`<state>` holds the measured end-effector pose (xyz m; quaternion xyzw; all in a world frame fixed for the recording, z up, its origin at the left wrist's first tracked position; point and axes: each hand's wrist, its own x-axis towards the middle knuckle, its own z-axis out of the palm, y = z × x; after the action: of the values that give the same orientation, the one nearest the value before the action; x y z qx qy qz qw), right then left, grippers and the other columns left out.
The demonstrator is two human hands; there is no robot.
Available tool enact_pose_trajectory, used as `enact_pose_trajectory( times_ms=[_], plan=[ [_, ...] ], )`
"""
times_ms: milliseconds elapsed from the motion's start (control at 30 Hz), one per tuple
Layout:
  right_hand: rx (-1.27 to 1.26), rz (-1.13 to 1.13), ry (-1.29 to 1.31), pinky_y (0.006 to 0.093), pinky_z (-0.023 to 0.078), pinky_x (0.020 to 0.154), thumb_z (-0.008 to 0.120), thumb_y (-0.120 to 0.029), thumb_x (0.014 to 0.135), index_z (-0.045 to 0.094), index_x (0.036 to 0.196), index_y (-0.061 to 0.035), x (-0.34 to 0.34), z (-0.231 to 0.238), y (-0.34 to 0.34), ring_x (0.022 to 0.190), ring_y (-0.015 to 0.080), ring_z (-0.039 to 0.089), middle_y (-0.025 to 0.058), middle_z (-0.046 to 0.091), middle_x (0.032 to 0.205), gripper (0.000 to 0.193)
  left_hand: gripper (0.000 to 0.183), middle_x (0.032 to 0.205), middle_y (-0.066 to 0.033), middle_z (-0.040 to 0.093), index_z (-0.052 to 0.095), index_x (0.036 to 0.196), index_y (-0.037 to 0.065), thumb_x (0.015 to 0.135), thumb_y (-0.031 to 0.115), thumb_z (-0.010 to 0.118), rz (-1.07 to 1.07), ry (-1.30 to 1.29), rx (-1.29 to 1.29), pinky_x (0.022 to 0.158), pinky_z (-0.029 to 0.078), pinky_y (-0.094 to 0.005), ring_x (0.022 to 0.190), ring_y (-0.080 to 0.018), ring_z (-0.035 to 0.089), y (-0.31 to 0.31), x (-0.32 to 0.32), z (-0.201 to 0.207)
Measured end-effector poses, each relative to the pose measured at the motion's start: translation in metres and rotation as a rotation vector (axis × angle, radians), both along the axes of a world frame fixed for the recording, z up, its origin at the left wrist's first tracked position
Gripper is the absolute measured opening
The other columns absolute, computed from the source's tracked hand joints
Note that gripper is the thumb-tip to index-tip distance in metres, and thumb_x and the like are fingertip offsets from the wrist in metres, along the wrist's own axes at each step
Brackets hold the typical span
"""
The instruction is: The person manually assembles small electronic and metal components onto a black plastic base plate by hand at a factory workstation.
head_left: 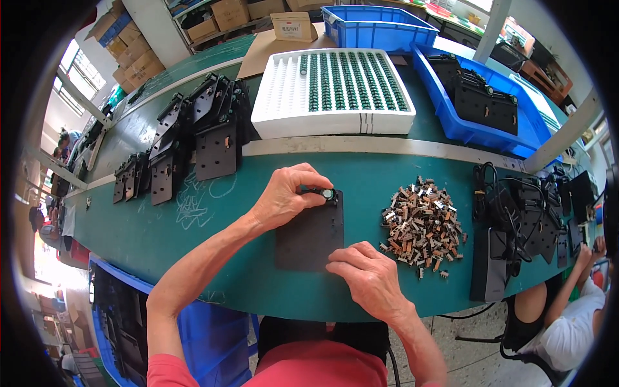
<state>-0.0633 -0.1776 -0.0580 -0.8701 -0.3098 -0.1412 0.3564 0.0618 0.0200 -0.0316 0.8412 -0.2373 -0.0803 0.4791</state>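
Note:
A flat dark plate lies on the green table in front of me. At its far edge my left hand pinches a short black cylindrical part with a pale round end between thumb and fingers. The part sits against the plate's top; whether it is fixed there I cannot tell. My right hand is closed at the plate's near right corner, its bent fingertips on the edge. Just right of the plate is a heap of small metal-and-brown components, resembling slide switches.
Beyond the plate stands a white foam tray with rows of green-black cylinders. Assembled black plates are stacked at left. Blue bins stand far right and behind the tray. A black box and cables lie right; a co-worker sits there.

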Motion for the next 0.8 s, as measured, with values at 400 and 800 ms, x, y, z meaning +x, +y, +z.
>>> enact_pose_trajectory(
  times_ms=[400, 800],
  plan=[
    [0.022, -0.037, -0.015, 0.0315, 0.053, 0.072, 0.062, 0.002, 0.068, 0.065, 0.088, -0.0053, -0.001, -0.002, -0.001, 0.09, 0.0211, 0.061, 0.0016, 0.065, 0.096, 0.021, 0.025, 0.081, -0.0023, 0.063, 0.075, 0.097, 0.007, 0.072, 0.002, 0.072, 0.006, 0.052, -0.067, 0.063, 0.045, -0.0247, 0.067, -0.0098, 0.053, 0.004, 0.008, -0.01],
    [0.038, -0.038, -0.005, 0.0319, 0.054, 0.071, 0.064, 0.002, 0.068, 0.066, 0.087, -0.0048, -0.001, -0.001, -0.001, 0.09, 0.0213, 0.061, 0.0018, 0.066, 0.097, 0.02, 0.024, 0.084, -0.0015, 0.062, 0.075, 0.097, 0.006, 0.073, 0.002, 0.072, 0.01, 0.101, -0.043, 0.063, 0.044, -0.0235, 0.067, -0.0085, 0.051, 0.002, 0.006, -0.005]
  ],
)
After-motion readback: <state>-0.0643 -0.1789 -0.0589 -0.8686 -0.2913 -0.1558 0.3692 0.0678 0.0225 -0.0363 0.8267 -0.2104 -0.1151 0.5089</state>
